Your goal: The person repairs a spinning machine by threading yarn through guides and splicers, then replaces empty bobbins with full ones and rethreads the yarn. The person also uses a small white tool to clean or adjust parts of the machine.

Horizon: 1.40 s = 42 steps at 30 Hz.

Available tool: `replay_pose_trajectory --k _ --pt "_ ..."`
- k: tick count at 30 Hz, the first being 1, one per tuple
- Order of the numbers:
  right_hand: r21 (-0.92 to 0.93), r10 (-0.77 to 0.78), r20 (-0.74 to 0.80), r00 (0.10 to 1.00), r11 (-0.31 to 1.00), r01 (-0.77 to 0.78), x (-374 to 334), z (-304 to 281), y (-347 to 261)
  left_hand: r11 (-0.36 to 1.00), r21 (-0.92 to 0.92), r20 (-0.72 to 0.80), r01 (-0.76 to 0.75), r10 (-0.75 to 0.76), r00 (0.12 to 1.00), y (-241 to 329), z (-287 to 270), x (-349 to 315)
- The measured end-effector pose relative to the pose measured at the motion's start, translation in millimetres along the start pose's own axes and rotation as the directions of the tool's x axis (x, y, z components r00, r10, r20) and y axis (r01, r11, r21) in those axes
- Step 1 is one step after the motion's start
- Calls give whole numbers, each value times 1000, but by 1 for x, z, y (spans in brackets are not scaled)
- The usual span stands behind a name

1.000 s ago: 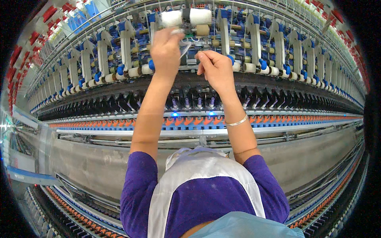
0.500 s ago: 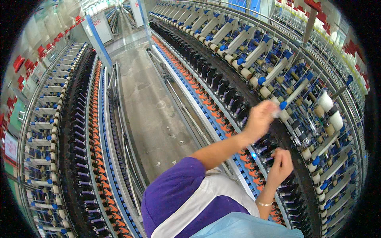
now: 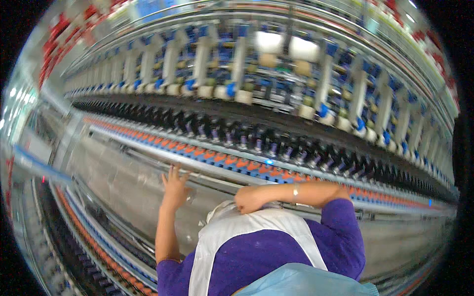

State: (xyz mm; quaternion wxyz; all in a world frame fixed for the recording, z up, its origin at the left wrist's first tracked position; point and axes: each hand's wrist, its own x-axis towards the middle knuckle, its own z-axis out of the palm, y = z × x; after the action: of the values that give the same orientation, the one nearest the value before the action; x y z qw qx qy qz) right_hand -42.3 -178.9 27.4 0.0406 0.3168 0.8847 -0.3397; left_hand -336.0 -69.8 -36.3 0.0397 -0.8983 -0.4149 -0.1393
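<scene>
My left hand (image 3: 175,191) is raised over the aisle floor, its fingers spread apart. A small pale patch shows beside its thumb, too blurred to name. My right hand (image 3: 249,199) is closed in front of my chest, at the upper edge of the white apron (image 3: 247,224); whatever its fingers hold, if anything, is hidden. Beyond both hands runs a long spinning frame, with a row of black spindle parts bearing purple tubes (image 3: 273,147) and a strip of orange pieces (image 3: 217,157) on a blue rail. Neither hand touches the frame.
Above the spindles are pale rollers (image 3: 243,96), grey arms (image 3: 201,61) and two white rolls of fibre (image 3: 303,49). A small blue light (image 3: 268,162) glows on the rail. Behind me on the left stands a second frame (image 3: 94,246), across the grey aisle floor (image 3: 123,182).
The view has swung round to face the frame. Both hands have drawn back from it: the left from the rollers to above the aisle, fingers now spread, the right from the spindles to the apron.
</scene>
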Motion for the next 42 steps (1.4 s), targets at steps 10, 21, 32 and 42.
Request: replay_pose_trajectory --k 10,21,32,42 --pt "-41 450 -83 889 890 -454 -12 17 -15 761 -466 -476 -452 215 853 198 -238 308" --pt "-86 -162 -987 -13 592 -802 -120 -164 -70 330 -818 -537 -470 -145 831 207 -193 337" --pt "113 -226 -961 -162 213 -970 -142 -254 -29 518 -699 -620 -493 -95 779 209 -194 344" --pt "72 -126 -988 -90 144 -987 -156 -255 -18 671 -569 -717 -476 -120 687 214 -192 350"
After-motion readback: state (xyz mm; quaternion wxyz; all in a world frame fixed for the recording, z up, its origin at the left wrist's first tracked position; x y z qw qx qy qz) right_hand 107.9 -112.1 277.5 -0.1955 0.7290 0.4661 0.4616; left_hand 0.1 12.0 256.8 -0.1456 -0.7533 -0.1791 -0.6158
